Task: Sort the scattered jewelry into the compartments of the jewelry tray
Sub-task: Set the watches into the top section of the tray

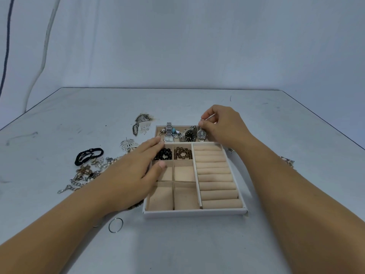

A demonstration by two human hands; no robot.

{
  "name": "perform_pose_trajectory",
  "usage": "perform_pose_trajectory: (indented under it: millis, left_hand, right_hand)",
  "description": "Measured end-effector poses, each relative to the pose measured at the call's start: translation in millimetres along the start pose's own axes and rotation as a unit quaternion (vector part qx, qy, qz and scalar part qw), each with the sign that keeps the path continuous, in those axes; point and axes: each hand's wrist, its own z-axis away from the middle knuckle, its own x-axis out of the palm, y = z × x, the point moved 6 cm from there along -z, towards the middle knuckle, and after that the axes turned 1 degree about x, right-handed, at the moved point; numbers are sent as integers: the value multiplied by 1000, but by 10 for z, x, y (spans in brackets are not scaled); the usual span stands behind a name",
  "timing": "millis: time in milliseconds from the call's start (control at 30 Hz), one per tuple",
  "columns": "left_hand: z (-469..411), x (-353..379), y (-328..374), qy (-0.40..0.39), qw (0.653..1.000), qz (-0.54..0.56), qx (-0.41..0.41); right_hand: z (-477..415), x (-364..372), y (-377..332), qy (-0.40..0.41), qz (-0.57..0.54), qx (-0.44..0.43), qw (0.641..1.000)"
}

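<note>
The tray sits in the middle of the grey table, a white box lined in beige. It has one long compartment across the far end, six small square ones on the left in two columns, and a row of soft rolls down the right. In the long compartment lie a silver-band watch, some turquoise beads, a dark-faced watch and a smaller watch. The two far squares hold a black bead bracelet and a brown bead bracelet. The left hand lies flat on the tray's left edge, fingers straight and holding nothing. The right hand hovers over the long compartment, thumb and forefinger pinching a thin silver piece too small to identify. Left of the tray lie a black cord bracelet, tangled chains and a thin hoop.
</note>
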Motion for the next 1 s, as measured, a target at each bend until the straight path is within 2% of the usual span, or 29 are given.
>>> perform_pose_trajectory:
  millis: [267,633,800,933,1000]
  left_hand:
    - [8,-8,10,-3,1000,1,-2]
    - [15,1,21,-16,1000,-5,-2]
    - [-3,10,5,-20,1000,2,4]
    - [-9,-13,18,-11,1000,13,11]
    - [-13,-45,54,-3,1000,5,16]
  right_hand:
    - [11,41,7,-5,10,-16,1000]
    - [-50,155,112,-52,174,-20,983]
    - [33,49,60,-92,113,-29,989]
    - [178,-367,-105,-75,54,-33,995]
    - [266,-562,-134,-80,72,-36,994]
